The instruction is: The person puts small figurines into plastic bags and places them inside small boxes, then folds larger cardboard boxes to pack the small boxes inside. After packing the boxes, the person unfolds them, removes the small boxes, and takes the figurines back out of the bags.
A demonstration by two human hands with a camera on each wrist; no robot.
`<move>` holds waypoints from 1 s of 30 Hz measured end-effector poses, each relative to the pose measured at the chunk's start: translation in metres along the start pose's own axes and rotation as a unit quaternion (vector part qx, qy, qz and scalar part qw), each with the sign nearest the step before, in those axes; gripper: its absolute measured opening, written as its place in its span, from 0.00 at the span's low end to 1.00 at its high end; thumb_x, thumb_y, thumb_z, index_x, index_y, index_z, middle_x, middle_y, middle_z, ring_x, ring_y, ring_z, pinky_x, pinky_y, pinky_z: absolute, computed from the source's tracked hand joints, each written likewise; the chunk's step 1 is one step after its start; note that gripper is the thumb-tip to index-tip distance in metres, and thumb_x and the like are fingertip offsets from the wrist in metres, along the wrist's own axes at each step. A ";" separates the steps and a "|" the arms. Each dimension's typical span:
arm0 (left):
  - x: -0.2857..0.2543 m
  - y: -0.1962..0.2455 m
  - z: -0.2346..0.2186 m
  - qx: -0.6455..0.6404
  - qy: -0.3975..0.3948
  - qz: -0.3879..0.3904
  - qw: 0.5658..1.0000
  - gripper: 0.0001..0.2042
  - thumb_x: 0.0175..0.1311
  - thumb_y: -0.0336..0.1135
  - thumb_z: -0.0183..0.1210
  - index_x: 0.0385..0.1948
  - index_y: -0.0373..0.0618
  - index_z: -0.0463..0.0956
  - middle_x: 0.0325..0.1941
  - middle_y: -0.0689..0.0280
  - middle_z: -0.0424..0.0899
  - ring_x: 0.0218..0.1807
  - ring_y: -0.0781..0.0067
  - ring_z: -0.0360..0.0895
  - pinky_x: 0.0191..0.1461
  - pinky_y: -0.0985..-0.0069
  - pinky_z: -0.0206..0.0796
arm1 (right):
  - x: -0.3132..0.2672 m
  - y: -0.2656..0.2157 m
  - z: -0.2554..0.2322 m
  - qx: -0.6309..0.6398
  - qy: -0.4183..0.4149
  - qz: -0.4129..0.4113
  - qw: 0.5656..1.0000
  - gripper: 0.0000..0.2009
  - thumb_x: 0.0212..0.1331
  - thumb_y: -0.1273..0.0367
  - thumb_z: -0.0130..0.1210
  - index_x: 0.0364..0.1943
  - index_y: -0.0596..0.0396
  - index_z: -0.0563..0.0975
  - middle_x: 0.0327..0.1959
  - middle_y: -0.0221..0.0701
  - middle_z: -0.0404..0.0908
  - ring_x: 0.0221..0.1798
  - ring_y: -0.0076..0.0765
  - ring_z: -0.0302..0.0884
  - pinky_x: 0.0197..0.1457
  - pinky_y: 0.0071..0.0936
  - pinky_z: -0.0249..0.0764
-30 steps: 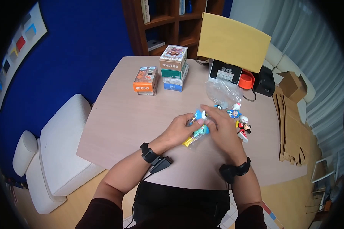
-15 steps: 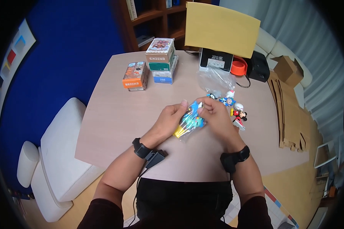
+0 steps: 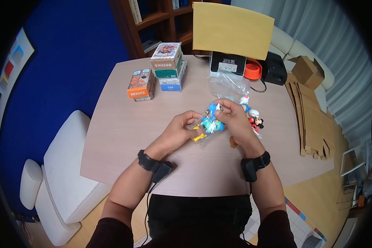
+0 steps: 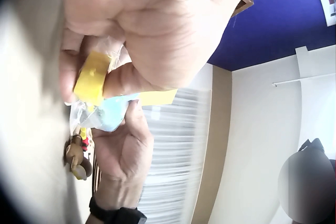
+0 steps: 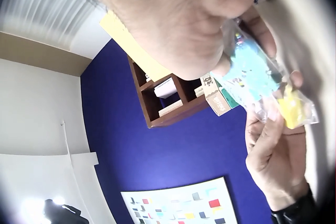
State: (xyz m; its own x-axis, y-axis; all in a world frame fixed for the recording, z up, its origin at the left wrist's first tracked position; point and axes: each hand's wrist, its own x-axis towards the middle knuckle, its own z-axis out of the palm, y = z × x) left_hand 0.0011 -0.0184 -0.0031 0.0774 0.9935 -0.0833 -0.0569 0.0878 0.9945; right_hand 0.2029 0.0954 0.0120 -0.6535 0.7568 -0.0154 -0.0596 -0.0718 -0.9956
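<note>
A clear plastic bag (image 3: pixel 211 124) with light blue and yellow toy pieces inside is held between both hands over the table. My left hand (image 3: pixel 174 131) pinches its lower end, thumb over the yellow piece (image 4: pixel 92 79). At the upper end, my right hand (image 3: pixel 237 122) grips the bag between thumb and fingers. The light blue part (image 5: pixel 254 71) shows through the plastic in the right wrist view. Just beyond the right hand lie several small toy figures, among them a Mickey Mouse figure (image 3: pixel 258 122). A small brown piece (image 3: pixel 233 142) sits beside the right wrist.
An orange bricks box (image 3: pixel 138 91) and a stack of boxes (image 3: pixel 166 65) stand at the back left. Behind the figures lies a crumpled clear bag (image 3: pixel 225 86), near a red-orange round object (image 3: pixel 252 71). Flattened cardboard (image 3: pixel 312 120) lines the right side.
The bag has turned in the hands, and the left fingers have moved down to its yellow end. The brown piece now shows by the right wrist. The head view has shifted.
</note>
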 end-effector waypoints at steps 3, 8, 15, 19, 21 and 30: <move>-0.001 0.004 0.004 0.029 0.019 0.018 0.999 0.22 0.68 0.20 0.65 0.63 0.36 0.74 0.55 0.65 0.86 0.55 0.80 0.82 0.59 0.79 0.75 | -0.002 -0.001 -0.001 -0.023 -0.001 0.006 1.000 0.19 0.69 0.79 0.59 0.63 0.64 0.77 0.51 0.33 0.88 0.50 0.23 0.85 0.55 0.23 0.81; -0.003 0.009 0.006 0.043 0.020 0.010 0.999 0.28 0.63 0.23 0.72 0.66 0.35 0.73 0.56 0.66 0.85 0.57 0.80 0.80 0.61 0.80 0.73 | -0.001 -0.002 -0.002 -0.012 0.019 0.008 1.000 0.22 0.66 0.81 0.60 0.65 0.65 0.75 0.52 0.35 0.88 0.51 0.25 0.86 0.57 0.25 0.82; -0.002 0.005 0.006 0.064 0.016 -0.011 0.998 0.30 0.62 0.24 0.73 0.67 0.36 0.73 0.57 0.67 0.85 0.58 0.80 0.80 0.63 0.79 0.72 | 0.001 0.002 -0.008 0.096 -0.008 0.031 0.995 0.22 0.68 0.81 0.59 0.65 0.70 0.74 0.51 0.38 0.88 0.50 0.31 0.88 0.57 0.29 0.85; -0.003 0.006 0.007 0.022 0.008 -0.037 0.999 0.29 0.62 0.23 0.73 0.66 0.36 0.73 0.55 0.67 0.86 0.56 0.80 0.80 0.64 0.80 0.71 | 0.003 0.003 -0.008 0.137 -0.006 0.043 0.990 0.21 0.69 0.81 0.59 0.65 0.72 0.73 0.49 0.39 0.88 0.50 0.32 0.89 0.57 0.30 0.86; -0.003 0.007 0.008 0.002 0.013 -0.034 0.999 0.29 0.62 0.23 0.73 0.66 0.37 0.74 0.54 0.68 0.87 0.56 0.80 0.81 0.63 0.79 0.72 | 0.003 0.004 -0.009 0.140 -0.003 0.051 0.989 0.21 0.70 0.80 0.58 0.67 0.69 0.74 0.49 0.38 0.89 0.50 0.32 0.89 0.57 0.31 0.86; -0.003 0.003 0.012 -0.006 0.036 0.034 0.999 0.33 0.65 0.21 0.71 0.73 0.37 0.69 0.56 0.65 0.87 0.58 0.79 0.81 0.62 0.78 0.74 | -0.001 0.000 -0.001 0.052 -0.017 0.023 0.998 0.19 0.75 0.73 0.57 0.67 0.61 0.77 0.49 0.31 0.89 0.46 0.23 0.87 0.53 0.24 0.82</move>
State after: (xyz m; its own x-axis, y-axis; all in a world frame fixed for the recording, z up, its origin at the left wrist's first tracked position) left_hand 0.0122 -0.0218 0.0012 0.0018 0.9998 -0.0197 -0.0720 0.0198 0.9972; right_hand 0.2038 0.0952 0.0123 -0.6824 0.7289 -0.0556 -0.1065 -0.1744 -0.9789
